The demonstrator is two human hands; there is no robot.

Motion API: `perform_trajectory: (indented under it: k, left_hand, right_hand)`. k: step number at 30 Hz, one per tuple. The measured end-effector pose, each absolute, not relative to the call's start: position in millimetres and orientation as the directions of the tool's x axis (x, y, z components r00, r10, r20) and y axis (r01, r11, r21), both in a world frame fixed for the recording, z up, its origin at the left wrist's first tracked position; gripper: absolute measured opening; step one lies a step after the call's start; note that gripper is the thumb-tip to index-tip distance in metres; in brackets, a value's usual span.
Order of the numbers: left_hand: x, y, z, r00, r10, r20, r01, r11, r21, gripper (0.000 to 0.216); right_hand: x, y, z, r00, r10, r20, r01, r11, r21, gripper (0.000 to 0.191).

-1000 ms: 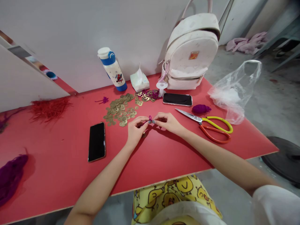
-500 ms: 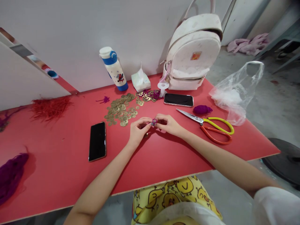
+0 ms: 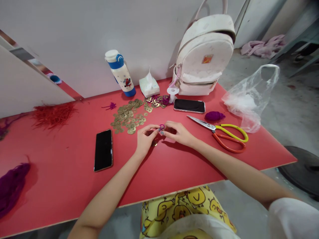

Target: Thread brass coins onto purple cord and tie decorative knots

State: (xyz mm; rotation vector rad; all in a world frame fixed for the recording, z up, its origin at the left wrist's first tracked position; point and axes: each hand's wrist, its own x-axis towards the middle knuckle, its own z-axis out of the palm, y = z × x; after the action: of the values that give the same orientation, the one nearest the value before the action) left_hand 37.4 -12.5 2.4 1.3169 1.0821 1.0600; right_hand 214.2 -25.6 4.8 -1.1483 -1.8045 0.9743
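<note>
Over the middle of the red table [image 3: 159, 176], my left hand [image 3: 144, 140] and my right hand [image 3: 180, 134] meet fingertip to fingertip. Both pinch a short piece of purple yarn [image 3: 161, 126], which forms a small loop above the fingertips. Beneath my left fingers shows a brass-coloured coin [image 3: 155, 144]; whether the yarn runs through it is hidden. A spread pile of similar holed coins [image 3: 128, 114] lies just beyond my left hand. Farther back, more coins are mixed with purple yarn pieces [image 3: 161, 99].
Scissors [image 3: 216, 128] and a purple yarn bundle [image 3: 214, 116] lie right. Phones [image 3: 103, 151] [image 3: 189, 106], a bottle [image 3: 122, 74], tissues [image 3: 149, 87], a white spool [image 3: 172, 94], a backpack [image 3: 203, 63] and a plastic bag [image 3: 249, 99] surround the work. Red strands [image 3: 53, 114] and purple yarn [image 3: 12, 187] lie left.
The yarn loop between my fingertips has shifted slightly left and up and looks more open. The coin below my left hand shows more. Both hands stay nearly in place.
</note>
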Motion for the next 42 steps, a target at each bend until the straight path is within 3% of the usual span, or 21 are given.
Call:
perform_trajectory:
  k: [10, 21, 27, 33, 39, 42]
  left_hand:
    - [38.5, -13.7, 2.9, 0.247, 0.969, -0.031, 0.123, 0.000, 0.992, 0.014]
    - [37.6, -9.1, -1.7, 0.259, 0.960, 0.104, 0.203, -0.159, 0.966, 0.013]
    - [37.3, -11.8, 1.4, 0.302, 0.951, 0.068, 0.292, -0.160, 0.943, 0.017]
    - [37.2, -11.6, -0.3, 0.375, 0.917, 0.138, 0.293, -0.258, 0.920, 0.011]
    - [39.5, -17.6, 2.0, 0.430, 0.902, 0.021, 0.138, -0.089, 0.986, 0.018]
    - [39.3, -18.6, 3.6, 0.422, 0.906, 0.026, 0.132, -0.090, 0.987, 0.018]
  right_hand:
    - [216.8, -24.0, 4.9, -0.220, 0.952, 0.214, 0.241, 0.266, -0.934, 0.039]
    - [219.8, -23.6, 8.9, -0.108, 0.982, 0.153, 0.017, 0.156, -0.988, 0.046]
    - [219.7, -25.0, 11.0, -0.084, 0.979, 0.185, 0.001, 0.186, -0.983, 0.044]
    - [219.0, -23.4, 7.1, -0.079, 0.985, 0.153, -0.044, 0.150, -0.988, 0.042]
    - [216.3, -22.2, 4.0, -0.088, 0.989, 0.117, 0.051, 0.122, -0.991, 0.040]
    - [214.7, -22.7, 4.2, -0.115, 0.984, 0.133, 0.092, 0.144, -0.985, 0.040]
